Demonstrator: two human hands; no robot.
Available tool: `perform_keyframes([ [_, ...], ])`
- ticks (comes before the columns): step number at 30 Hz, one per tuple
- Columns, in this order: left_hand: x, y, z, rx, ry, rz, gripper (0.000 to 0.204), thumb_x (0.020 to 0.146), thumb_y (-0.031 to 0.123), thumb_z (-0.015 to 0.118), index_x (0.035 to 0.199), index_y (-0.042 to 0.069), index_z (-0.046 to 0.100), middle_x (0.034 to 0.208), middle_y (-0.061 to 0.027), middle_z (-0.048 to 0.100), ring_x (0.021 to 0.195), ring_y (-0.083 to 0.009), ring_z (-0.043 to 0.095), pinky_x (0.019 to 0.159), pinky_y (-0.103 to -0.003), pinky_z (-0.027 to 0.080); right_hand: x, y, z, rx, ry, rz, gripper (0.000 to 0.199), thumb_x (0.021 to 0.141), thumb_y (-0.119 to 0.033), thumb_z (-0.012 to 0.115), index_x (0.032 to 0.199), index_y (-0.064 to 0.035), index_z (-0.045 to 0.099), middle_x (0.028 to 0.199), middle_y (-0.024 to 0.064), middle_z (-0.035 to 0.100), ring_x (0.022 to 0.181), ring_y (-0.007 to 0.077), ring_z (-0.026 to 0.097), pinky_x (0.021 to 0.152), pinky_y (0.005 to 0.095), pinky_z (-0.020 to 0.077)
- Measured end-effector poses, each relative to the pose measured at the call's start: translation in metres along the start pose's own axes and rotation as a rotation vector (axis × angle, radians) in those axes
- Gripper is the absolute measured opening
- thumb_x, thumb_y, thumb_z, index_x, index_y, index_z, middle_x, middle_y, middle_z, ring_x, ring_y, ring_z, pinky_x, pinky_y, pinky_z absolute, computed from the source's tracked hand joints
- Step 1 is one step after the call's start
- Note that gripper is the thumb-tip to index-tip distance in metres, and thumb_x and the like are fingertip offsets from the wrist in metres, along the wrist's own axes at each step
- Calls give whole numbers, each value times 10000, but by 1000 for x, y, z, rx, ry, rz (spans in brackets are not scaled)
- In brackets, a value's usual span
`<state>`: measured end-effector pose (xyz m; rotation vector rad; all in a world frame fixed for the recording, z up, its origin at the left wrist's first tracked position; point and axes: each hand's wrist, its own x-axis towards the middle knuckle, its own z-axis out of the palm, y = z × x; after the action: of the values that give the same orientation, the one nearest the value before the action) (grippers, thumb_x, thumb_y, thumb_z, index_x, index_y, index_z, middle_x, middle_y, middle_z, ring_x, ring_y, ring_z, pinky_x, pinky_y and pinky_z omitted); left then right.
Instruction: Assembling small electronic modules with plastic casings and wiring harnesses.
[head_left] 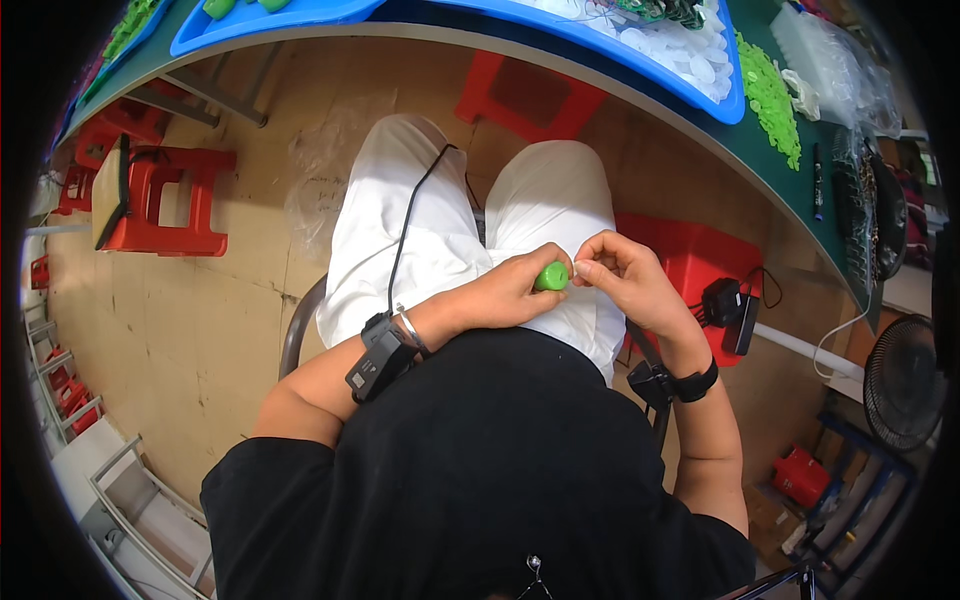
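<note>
My left hand (512, 290) is closed round a small rounded green plastic piece (552, 277) above my lap. One end of that piece faces up and shows a small dark mark or hole. Beside it, close to my left fingertips, my right hand (632, 285) makes a pinch with thumb and forefinger. A tiny pale bit seems to be between those fingertips, too small to name. Similar green pieces (268, 4) lie in the blue tray (285, 18) at the far left of the table.
Another blue tray (735, 95) holds whitish translucent discs (690, 60) and dark wiry parts. Right of it lie small green pieces (765, 100), a plastic bag (840, 70) and a pen (818, 185). Red stools (165, 205) stand around; a black fan (905, 380) is at the right.
</note>
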<state>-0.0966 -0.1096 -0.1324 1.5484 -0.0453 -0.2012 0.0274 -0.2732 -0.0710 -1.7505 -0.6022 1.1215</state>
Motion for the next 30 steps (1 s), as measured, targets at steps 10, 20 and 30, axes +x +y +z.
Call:
perform_keyframes([
  [10,2,2,-1,71,197,-99,250,857,190,724,842,62,510,740,-5,512,699,-89,474,618,-265,410,-11,-62,-32,-300,458,-396,48,897,-39,615,901,8,619,803,36,610,698,90,579,637,235,473],
  [20,4,-4,-7,178,186,39,302,828,211,736,975,33,542,856,-108,569,828,-229,558,768,-328,447,-23,-47,-250,-1354,1293,246,334,908,-259,559,1168,-61,631,1098,209,643,1021,405,609,860,473,482],
  [30,8,1,-5,-11,152,-53,241,823,197,734,926,45,578,853,-91,609,821,-204,583,751,-311,458,-52,-64,-167,-635,1261,-414,276,957,-145,558,1172,21,607,888,18,570,793,99,527,718,217,442],
])
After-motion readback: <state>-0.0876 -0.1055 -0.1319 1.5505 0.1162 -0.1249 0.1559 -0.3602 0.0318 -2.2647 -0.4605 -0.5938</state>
